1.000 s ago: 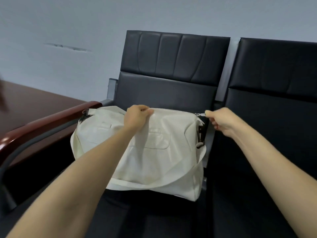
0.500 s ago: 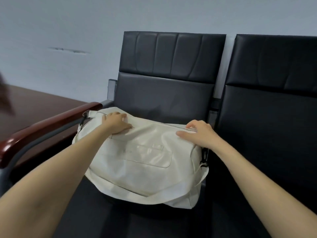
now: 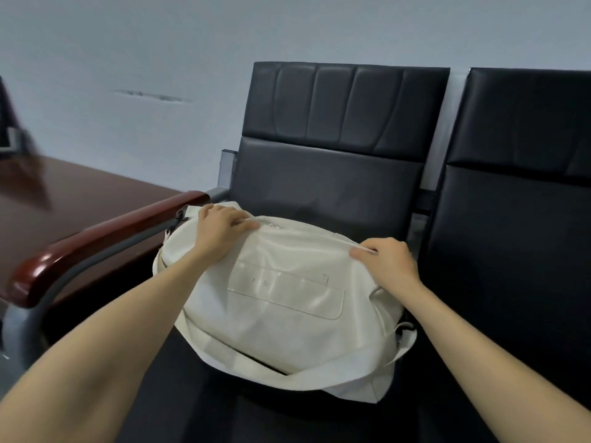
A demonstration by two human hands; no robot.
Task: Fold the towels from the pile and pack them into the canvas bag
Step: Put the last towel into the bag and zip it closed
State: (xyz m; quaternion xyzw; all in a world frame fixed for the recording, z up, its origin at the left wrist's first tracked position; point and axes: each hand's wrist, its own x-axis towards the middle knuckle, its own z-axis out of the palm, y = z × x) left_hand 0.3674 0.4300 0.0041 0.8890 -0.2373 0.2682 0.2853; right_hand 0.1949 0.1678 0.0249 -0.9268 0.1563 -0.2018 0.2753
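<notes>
Squarely on the seat of a black padded chair (image 3: 335, 180) sits the cream canvas bag (image 3: 281, 318), its front pocket (image 3: 287, 292) facing the person and its wide strap (image 3: 319, 375) draped loosely across the seat in front of it. The left hand (image 3: 220, 228) has its fingers curled over the bag's top edge near the left end, just beside the zipper (image 3: 271, 224). The right hand (image 3: 388, 262) pinches a fold of the same top edge at the right end. Both forearms reach in from the bottom of the view. A glossy red-brown armrest (image 3: 105, 238) runs along the chair's left side, with a dark wooden table (image 3: 64, 199) beyond it. A second black chair (image 3: 518, 203) stands just beside the first on the right, against a pale wall (image 3: 160, 43).
</notes>
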